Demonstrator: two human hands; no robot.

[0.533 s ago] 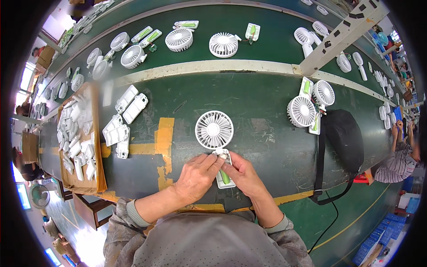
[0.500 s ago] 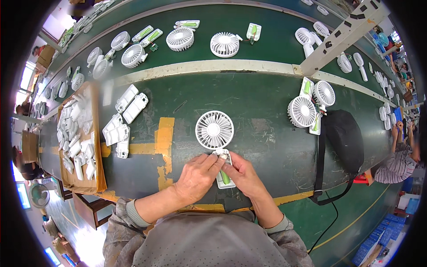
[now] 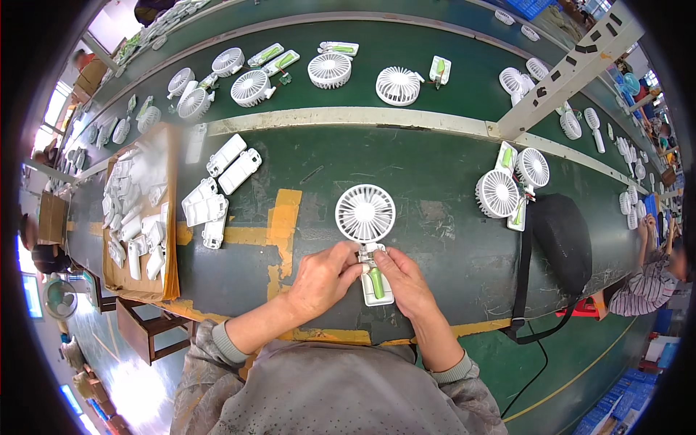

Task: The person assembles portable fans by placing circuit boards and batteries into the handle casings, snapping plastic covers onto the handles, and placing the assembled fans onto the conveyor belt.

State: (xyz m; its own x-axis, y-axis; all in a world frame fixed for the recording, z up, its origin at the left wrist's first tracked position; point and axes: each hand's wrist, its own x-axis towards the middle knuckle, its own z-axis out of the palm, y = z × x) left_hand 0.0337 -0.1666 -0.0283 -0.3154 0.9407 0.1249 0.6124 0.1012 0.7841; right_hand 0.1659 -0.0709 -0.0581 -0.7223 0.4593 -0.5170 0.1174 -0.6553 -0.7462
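A small white handheld fan (image 3: pixel 365 213) lies face up on the dark bench in front of me, its round grille pointing away. Its handle (image 3: pixel 368 291) is uncovered and shows a green battery cell (image 3: pixel 376 281) inside. My left hand (image 3: pixel 320 281) pinches at the left side of the handle's upper part, just below the grille. On the other side, my right hand (image 3: pixel 407 284) grips the handle's right edge, thumb over the top of it. Fine parts between my fingertips are too small to make out.
Loose white handle covers (image 3: pixel 205 201) lie left, beside a cardboard box (image 3: pixel 171 250) of white parts. Right are two more fans (image 3: pixel 498 193) and a black bag (image 3: pixel 562 235). A green conveyor (image 3: pixel 304 90) carrying fans runs behind a pale rail (image 3: pixel 326 116). A metal post (image 3: pixel 558 76) slants up right.
The view has shifted, so the scene sits further right. My left fingers have drawn back from over the handle, uncovering more of its inside and battery. Both hands still hold the fan.
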